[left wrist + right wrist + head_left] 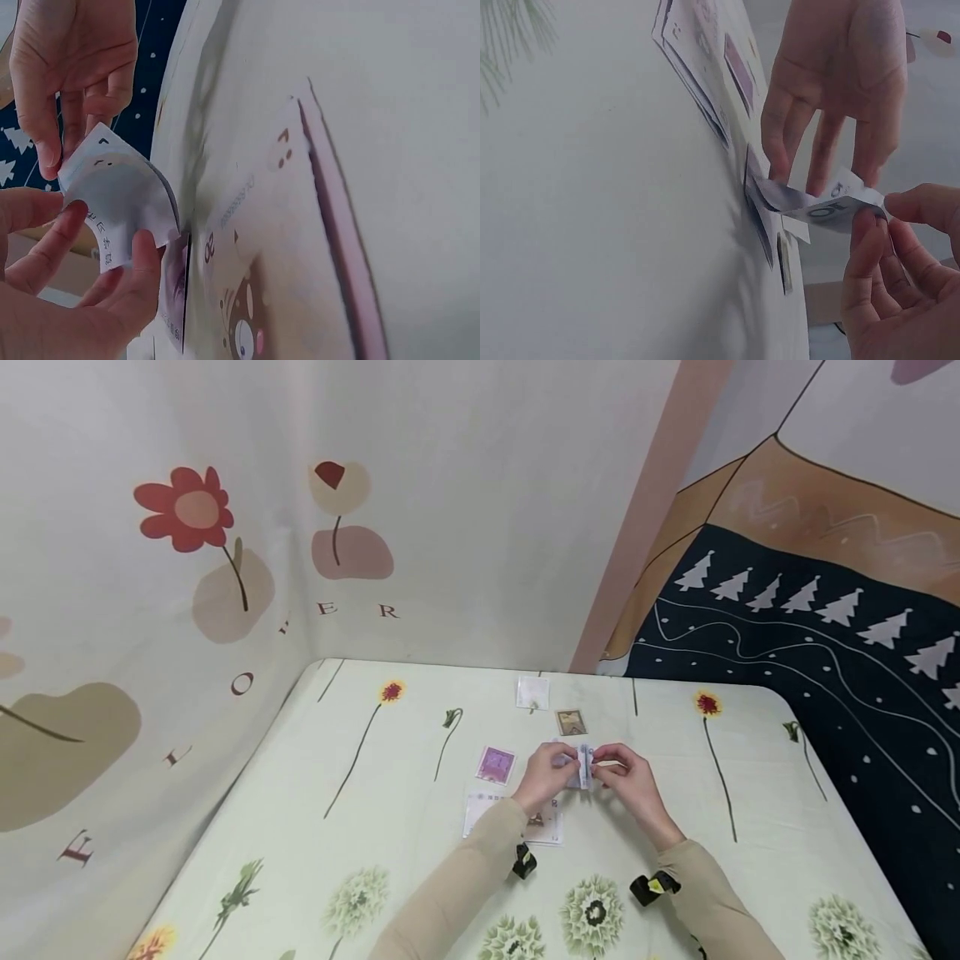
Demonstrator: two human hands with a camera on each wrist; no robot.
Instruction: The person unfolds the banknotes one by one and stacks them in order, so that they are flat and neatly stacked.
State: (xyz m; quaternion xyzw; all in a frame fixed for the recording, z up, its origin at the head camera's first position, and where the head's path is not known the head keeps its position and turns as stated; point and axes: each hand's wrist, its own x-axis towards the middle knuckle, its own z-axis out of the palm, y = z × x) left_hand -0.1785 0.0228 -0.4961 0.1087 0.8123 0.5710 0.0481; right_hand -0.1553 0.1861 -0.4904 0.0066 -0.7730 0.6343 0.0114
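Both hands hold a thin, pale blue-grey printed paper note above the table. My left hand pinches its left side between thumb and fingers. On the opposite edge, my right hand pinches with thumb and fingertips. The note bends in a curve in the left wrist view, showing a cartoon face and small writing. Large numerals show on the note in the right wrist view. Beneath the hands, another paper slip lies on the table. Larger printed notes lie stacked near the left forearm, partly hidden by it.
A purple square card lies left of the hands. Beyond them are a brown card and a whitish card. A flower-patterned cloth covers the table, and printed curtains hang behind it.
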